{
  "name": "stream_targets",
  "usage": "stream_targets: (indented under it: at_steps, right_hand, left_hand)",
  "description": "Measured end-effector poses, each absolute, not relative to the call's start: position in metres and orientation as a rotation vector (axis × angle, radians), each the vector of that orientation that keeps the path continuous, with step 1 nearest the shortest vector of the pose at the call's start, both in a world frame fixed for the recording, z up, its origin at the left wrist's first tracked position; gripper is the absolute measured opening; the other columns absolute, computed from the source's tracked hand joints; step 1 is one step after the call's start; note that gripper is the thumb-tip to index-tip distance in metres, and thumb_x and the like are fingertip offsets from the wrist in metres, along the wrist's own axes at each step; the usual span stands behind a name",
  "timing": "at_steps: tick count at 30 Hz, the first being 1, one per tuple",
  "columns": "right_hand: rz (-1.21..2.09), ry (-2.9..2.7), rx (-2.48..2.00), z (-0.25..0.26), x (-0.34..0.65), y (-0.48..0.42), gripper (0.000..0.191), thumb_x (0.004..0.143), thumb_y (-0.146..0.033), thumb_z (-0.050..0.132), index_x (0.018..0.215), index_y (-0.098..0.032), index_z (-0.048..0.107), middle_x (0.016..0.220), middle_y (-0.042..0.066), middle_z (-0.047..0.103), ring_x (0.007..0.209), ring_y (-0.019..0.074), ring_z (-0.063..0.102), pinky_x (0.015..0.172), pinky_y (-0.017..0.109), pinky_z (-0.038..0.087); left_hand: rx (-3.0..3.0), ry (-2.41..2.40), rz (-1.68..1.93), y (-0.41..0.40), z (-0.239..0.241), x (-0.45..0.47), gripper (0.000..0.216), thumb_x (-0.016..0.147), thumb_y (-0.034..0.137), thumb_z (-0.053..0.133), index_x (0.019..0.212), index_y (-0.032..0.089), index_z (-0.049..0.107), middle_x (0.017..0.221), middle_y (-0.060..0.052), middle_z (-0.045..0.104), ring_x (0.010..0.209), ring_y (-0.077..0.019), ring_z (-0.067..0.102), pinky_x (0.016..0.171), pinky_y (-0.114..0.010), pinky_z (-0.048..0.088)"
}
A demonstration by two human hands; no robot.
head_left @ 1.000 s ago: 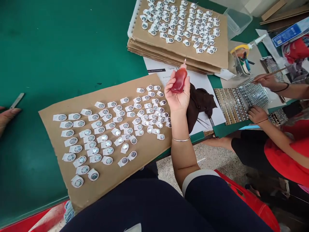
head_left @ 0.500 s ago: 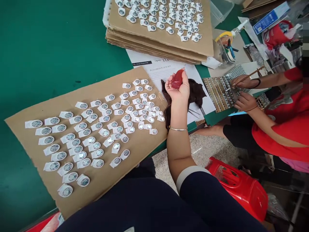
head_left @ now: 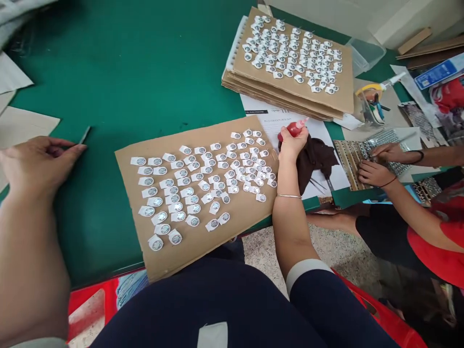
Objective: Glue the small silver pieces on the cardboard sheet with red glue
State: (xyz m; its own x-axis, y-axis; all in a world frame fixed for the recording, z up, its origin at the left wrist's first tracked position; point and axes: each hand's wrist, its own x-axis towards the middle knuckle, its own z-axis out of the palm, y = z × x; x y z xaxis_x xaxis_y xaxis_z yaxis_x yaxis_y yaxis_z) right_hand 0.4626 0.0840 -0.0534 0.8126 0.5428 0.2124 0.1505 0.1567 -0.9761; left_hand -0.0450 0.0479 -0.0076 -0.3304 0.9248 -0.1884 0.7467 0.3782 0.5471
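Observation:
My left hand (head_left: 41,162) is at the far left, pinching a thin grey metal tool (head_left: 85,135) whose end sticks out past the fingertips. In my right hand (head_left: 293,144) is a small red squeeze bottle (head_left: 295,128), its pale nozzle pointing up and to the right. Between the hands lies a cardboard sheet (head_left: 174,266) set with many small round silver pieces (head_left: 176,237) on white paper tabs. A dark brown cloth (head_left: 317,157) lies beside my right wrist, partly over a printed paper sheet (head_left: 257,104).
A stack of cardboard sheets (head_left: 282,104) with similar pieces stands at the back. To the right, a co-worker's hands (head_left: 380,164) work over strips of beads (head_left: 348,159). A clear box of tools (head_left: 373,113) sits behind them. Paper sheets (head_left: 27,123) lie at the left on the green table (head_left: 126,72).
My left hand has come into view at the left with the thin tool. The view has shifted leftward. My right hand still holds the red bottle, now tipped with its nozzle to the right.

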Motion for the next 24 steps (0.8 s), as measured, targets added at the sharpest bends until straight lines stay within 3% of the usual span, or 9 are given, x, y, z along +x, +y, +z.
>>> stream_targets:
  at_steps: [6,10,11,13,15,17,18,21,24]
  right_hand:
    - [0.222,-0.847,-1.604,-0.062,0.467,0.085,0.036,0.057,-0.019,0.072,0.09,-0.019,0.056,0.082,-0.005,0.057,0.077,0.0092,0.058,0.083,0.029,0.051]
    - [0.121,-0.978,-1.852,-0.069,0.471,0.085,0.041,0.056,-0.018,0.073,0.092,-0.014,0.054,0.084,0.0,0.058,0.078,0.0146,0.059,0.084,0.038,0.05]
    - [0.104,-1.007,-1.878,-0.071,0.472,0.086,0.041,0.056,-0.018,0.073,0.092,-0.013,0.054,0.084,0.001,0.058,0.078,0.0156,0.059,0.083,0.039,0.05]
    - [0.092,-1.036,-1.891,-0.073,0.474,0.086,0.038,0.058,-0.02,0.071,0.091,-0.014,0.053,0.084,0.002,0.058,0.077,0.0168,0.06,0.08,0.039,0.051]
    - [0.103,-1.018,-1.873,-0.075,0.474,0.087,0.035,0.061,-0.02,0.069,0.09,-0.014,0.051,0.084,0.003,0.058,0.075,0.0169,0.06,0.078,0.039,0.051]
    - [0.133,-0.998,-1.854,-0.077,0.475,0.087,0.033,0.063,-0.021,0.067,0.09,-0.015,0.05,0.084,0.004,0.058,0.073,0.0165,0.06,0.075,0.039,0.052]
    - [0.146,-1.004,-1.848,-0.078,0.475,0.088,0.032,0.064,-0.022,0.067,0.09,-0.016,0.049,0.084,0.004,0.058,0.072,0.0166,0.06,0.075,0.039,0.052]
    - [0.156,-1.076,-1.828,-0.082,0.476,0.09,0.031,0.067,-0.025,0.065,0.092,-0.016,0.049,0.087,0.006,0.059,0.075,0.0179,0.061,0.076,0.041,0.052]
    - [0.133,-1.166,-1.811,-0.086,0.477,0.091,0.032,0.071,-0.027,0.061,0.098,-0.014,0.048,0.091,0.008,0.059,0.08,0.0189,0.062,0.077,0.041,0.051]
  left_hand:
    - [1.676,2.22,0.507,0.053,-0.051,-0.084,0.034,0.077,0.054,0.059,0.098,0.027,0.061,0.065,0.008,0.047,0.056,-0.0073,0.041,0.053,-0.022,0.028]
    - [1.722,2.252,0.472,0.055,-0.053,-0.084,0.039,0.078,0.053,0.063,0.092,0.017,0.06,0.06,0.006,0.044,0.052,-0.0063,0.041,0.052,-0.022,0.021]
    - [1.795,2.219,0.439,0.054,-0.052,-0.084,0.046,0.084,0.052,0.059,0.094,0.007,0.054,0.062,0.004,0.041,0.057,-0.006,0.045,0.058,-0.021,0.011]
    - [1.981,2.111,0.358,0.051,-0.051,-0.082,0.051,0.096,0.041,0.043,0.088,-0.009,0.035,0.066,0.002,0.033,0.077,-0.0124,0.052,0.07,-0.044,0.001]
    - [2.091,2.023,0.306,0.048,-0.051,-0.081,0.045,0.1,0.027,0.031,0.08,-0.012,0.02,0.069,0.002,0.029,0.094,-0.0219,0.048,0.048,-0.049,-0.002]
    - [2.012,2.053,0.364,0.049,-0.052,-0.082,0.051,0.098,0.038,0.039,0.087,-0.011,0.031,0.07,0.002,0.032,0.086,-0.0139,0.049,0.063,-0.048,-0.002]
    - [1.935,2.098,0.41,0.05,-0.053,-0.083,0.053,0.094,0.045,0.047,0.091,-0.007,0.041,0.069,0.002,0.036,0.076,-0.0084,0.049,0.069,-0.037,0.001]
    - [1.725,2.236,0.547,0.056,-0.056,-0.087,0.044,0.074,0.053,0.067,0.091,0.013,0.063,0.062,0.006,0.046,0.053,-0.0055,0.04,0.054,-0.023,0.023]
    - [1.699,2.262,0.596,0.058,-0.059,-0.089,0.038,0.071,0.048,0.069,0.092,0.016,0.066,0.062,0.007,0.049,0.053,-0.0066,0.043,0.054,-0.022,0.03]
